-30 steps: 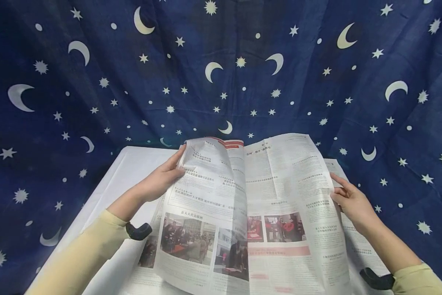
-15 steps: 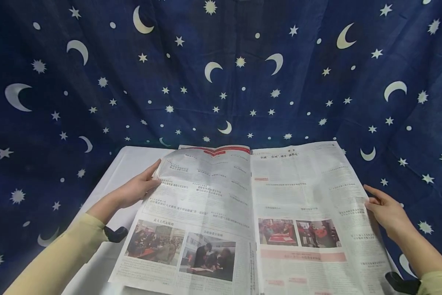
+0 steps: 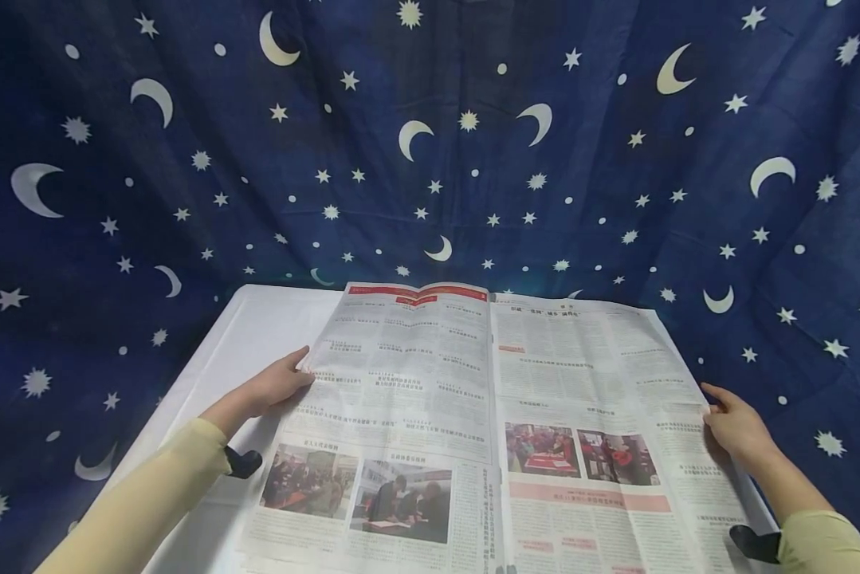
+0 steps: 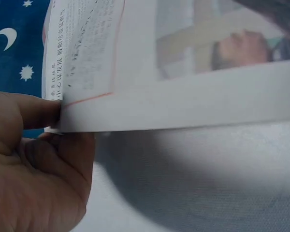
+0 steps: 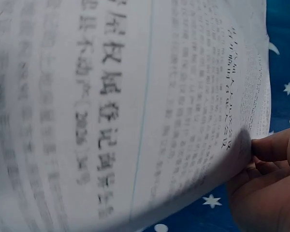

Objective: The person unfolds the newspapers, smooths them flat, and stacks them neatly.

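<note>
A large newspaper lies spread in the head view, its centre fold running toward me. Printed columns and photos cover both pages, with a red band along the top of the left page. My left hand pinches the left edge between thumb and fingers. In the left wrist view that edge is raised, with a shadow beneath. At the opposite side, my right hand holds the right edge. The right wrist view shows the thumb and fingers of the right hand pinching the paper's margin, and the sheet bows there.
Under the newspaper is a white table surface, visible mostly on the left. A dark blue cloth with moons and stars hangs behind it and shows at both sides. Black bands circle the wrists.
The hands have moved apart and lower, drawing the two pages outward. The newspaper, curved upward and narrower before, now lies wider and flatter.
</note>
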Demonstrator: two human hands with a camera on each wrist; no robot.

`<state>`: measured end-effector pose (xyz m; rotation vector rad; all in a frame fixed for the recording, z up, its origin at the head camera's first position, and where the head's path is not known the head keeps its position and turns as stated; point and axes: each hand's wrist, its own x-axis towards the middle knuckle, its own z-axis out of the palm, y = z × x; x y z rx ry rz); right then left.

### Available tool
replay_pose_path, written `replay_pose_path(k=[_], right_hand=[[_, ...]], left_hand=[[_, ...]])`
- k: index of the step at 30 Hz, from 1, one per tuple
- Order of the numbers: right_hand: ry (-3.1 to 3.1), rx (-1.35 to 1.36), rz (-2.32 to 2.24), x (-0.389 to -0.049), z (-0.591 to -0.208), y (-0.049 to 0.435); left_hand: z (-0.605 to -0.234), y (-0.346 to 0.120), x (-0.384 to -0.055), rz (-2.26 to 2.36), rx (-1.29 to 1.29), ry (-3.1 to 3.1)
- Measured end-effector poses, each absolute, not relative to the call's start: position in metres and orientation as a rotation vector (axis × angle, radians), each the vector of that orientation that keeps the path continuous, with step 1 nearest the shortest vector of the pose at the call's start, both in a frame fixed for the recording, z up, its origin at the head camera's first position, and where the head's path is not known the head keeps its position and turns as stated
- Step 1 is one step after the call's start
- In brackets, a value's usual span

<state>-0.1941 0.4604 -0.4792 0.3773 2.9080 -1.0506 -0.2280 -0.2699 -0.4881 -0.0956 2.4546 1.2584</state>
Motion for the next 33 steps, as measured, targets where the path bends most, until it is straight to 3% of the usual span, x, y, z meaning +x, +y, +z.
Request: replay_pose_path(k=[17, 33], right_hand=[[2.906, 0.498, -0.936, -0.199, -0.503, 0.474], [2.940, 0.474, -0.732, -0.200, -0.497, 0.469]], left_hand=[[-0.498, -0.255, -0.220, 0.803, -0.024, 2.724], [-0.498, -0.252, -0.217, 0.763, -0.004, 2.728]])
